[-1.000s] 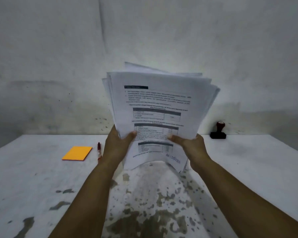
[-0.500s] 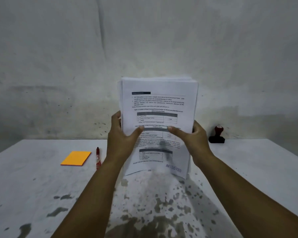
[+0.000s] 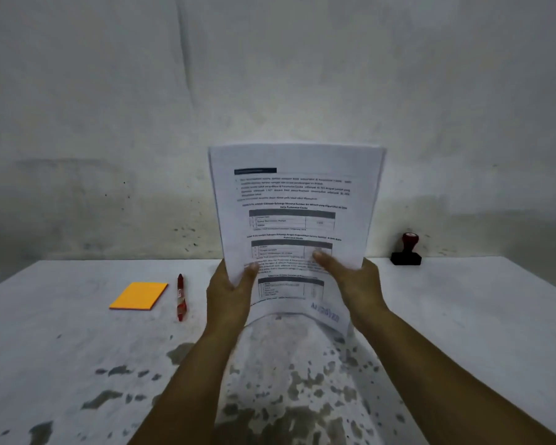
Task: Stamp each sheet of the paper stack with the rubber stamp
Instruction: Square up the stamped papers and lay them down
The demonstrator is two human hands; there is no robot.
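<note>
A stack of printed white sheets [image 3: 297, 200] stands upright over the middle of the table, its lower edge curled toward me. The front sheet shows text, three tables and a blue stamp mark near its bottom right corner. My left hand [image 3: 228, 292] grips the stack's lower left edge, thumb on the front. My right hand [image 3: 355, 284] grips the lower right edge, thumb across the print. The rubber stamp [image 3: 406, 250], red knob on a black base, stands upright at the back right by the wall, well apart from both hands.
An orange sticky-note pad [image 3: 139, 296] and a red pen [image 3: 181, 297] lie left of my left hand. The white table [image 3: 463, 316] has worn dark patches near me. A stained grey wall [image 3: 270, 75] closes the back edge.
The fanned, uneven sheets have been squared into a neat upright stack. Both hands kept their grip on its lower edges and the stack sits slightly lower and more centred.
</note>
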